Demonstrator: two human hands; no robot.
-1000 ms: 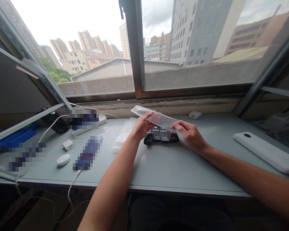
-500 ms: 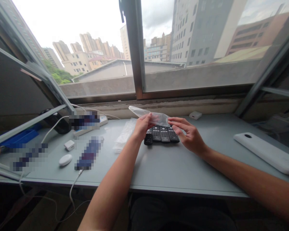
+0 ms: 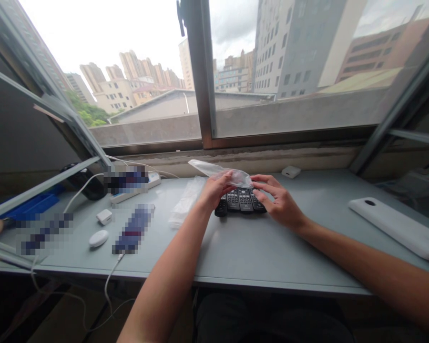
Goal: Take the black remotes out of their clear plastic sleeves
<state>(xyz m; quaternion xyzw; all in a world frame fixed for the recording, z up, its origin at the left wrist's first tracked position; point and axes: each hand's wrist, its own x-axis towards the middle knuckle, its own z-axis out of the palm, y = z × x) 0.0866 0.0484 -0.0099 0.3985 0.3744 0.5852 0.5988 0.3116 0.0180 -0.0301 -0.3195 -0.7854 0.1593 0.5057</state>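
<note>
Plastic sleeve (image 3: 207, 167), thin, translucent and softly creased, is in the air above the row of remote controls (image 3: 246, 202), its long axis slanting from upper left to lower right across the view. Its far-left end tapers to a pale tip aimed toward the window side; the other end, wider and a little rumpled, points at the right hand (image 3: 253, 186). The left hand (image 3: 221, 185) has its grip clamped on the sleeve partway along, thumb on top. At the right hand the grip is apart: a gap shows between thumb and fingers, and the fingertips are at the sleeve's near-right end, though whether they press on it I cannot tell.

Beneath, the remote controls lie side by side, long sides together, black and smooth with raised rows of small buttons and rounded lower ends. To their left, a stack of clear bags (image 3: 186, 202) lies crinkled and whitish, angled away toward the window. The worktop (image 3: 236, 252) is flat, smooth and grey-blue. At far right lies a long white case (image 3: 396, 228), matte, round-cornered, with a dark oval near its far end.
</note>
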